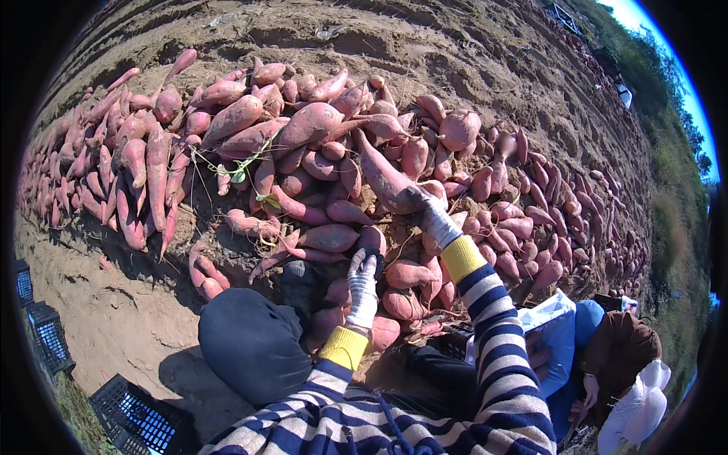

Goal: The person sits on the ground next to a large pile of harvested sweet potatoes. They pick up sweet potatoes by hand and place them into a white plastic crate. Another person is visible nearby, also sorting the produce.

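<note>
My right hand (433,213), in a white knit glove with dark fingers, grips the lower end of a large, long sweet potato (382,173) that points up and to the left over the pile. My left hand (363,280), gloved alike, lies lower and nearer my body, its fingers at a rounded sweet potato (371,241) just above it; whether they close on it cannot be told. Around both hands lie many pinkish-red sweet potatoes (329,238), some with soil on them. A green-leaved vine (244,166) lies across the pile to the left.
The sweet potato row runs across furrowed soil (398,40). Black plastic crates (142,418) stand at the lower left, and another (452,339) is beside my legs. A dark rounded fabric-covered shape (250,344) is by my left arm. Co-workers (617,358) and a white sack (637,404) are at the lower right.
</note>
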`<action>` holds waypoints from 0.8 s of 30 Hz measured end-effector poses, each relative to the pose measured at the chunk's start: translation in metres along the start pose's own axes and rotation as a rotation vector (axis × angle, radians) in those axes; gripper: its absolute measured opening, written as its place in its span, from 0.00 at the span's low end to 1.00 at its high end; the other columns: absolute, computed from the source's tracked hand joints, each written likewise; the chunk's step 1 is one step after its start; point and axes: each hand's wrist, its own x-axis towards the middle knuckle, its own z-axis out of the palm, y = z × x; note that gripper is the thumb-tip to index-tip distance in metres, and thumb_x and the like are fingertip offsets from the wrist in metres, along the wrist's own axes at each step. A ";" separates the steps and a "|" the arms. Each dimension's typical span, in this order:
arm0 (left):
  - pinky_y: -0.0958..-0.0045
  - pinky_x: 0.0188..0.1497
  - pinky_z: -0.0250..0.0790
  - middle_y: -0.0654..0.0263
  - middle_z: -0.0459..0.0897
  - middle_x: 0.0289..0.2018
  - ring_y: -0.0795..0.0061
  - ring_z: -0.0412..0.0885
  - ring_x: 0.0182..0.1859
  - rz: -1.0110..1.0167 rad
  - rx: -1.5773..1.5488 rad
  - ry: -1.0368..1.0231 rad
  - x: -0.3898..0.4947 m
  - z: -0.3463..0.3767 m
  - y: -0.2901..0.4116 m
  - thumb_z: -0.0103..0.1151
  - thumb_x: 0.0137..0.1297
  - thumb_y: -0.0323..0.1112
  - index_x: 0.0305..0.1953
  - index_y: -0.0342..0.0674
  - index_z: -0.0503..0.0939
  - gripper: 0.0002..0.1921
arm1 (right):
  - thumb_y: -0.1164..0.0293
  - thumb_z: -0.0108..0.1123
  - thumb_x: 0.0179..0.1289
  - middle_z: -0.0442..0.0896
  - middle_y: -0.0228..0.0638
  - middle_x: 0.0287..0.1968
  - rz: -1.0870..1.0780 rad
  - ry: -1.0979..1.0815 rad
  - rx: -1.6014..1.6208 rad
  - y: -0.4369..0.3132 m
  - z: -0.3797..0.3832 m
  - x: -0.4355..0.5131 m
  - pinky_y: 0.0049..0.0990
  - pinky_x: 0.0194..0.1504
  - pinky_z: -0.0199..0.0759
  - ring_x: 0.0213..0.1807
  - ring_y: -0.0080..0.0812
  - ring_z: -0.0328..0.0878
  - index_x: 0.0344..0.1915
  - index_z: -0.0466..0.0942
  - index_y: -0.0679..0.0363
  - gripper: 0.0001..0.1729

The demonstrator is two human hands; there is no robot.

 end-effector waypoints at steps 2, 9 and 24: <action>0.77 0.54 0.68 0.65 0.77 0.51 0.77 0.75 0.51 0.079 -0.004 -0.098 0.002 0.001 -0.003 0.59 0.67 0.32 0.58 0.38 0.73 0.19 | 0.61 0.61 0.64 0.75 0.43 0.57 0.002 -0.011 0.002 0.011 -0.034 -0.022 0.42 0.53 0.75 0.53 0.43 0.76 0.64 0.66 0.59 0.31; 0.68 0.61 0.64 0.65 0.73 0.58 0.67 0.71 0.58 -0.447 -0.605 -0.531 0.011 0.000 -0.013 0.57 0.69 0.41 0.68 0.44 0.59 0.30 | 0.57 0.65 0.60 0.67 0.44 0.66 0.327 -0.347 0.272 0.034 -0.049 -0.169 0.45 0.72 0.50 0.67 0.44 0.64 0.69 0.55 0.64 0.44; 0.65 0.63 0.63 0.61 0.70 0.60 0.66 0.71 0.57 -0.107 0.184 -0.485 0.015 -0.014 -0.035 0.59 0.63 0.56 0.68 0.42 0.59 0.38 | 0.52 0.56 0.68 0.80 0.36 0.43 0.250 0.046 0.235 0.012 -0.075 -0.115 0.33 0.47 0.75 0.43 0.34 0.78 0.44 0.75 0.52 0.16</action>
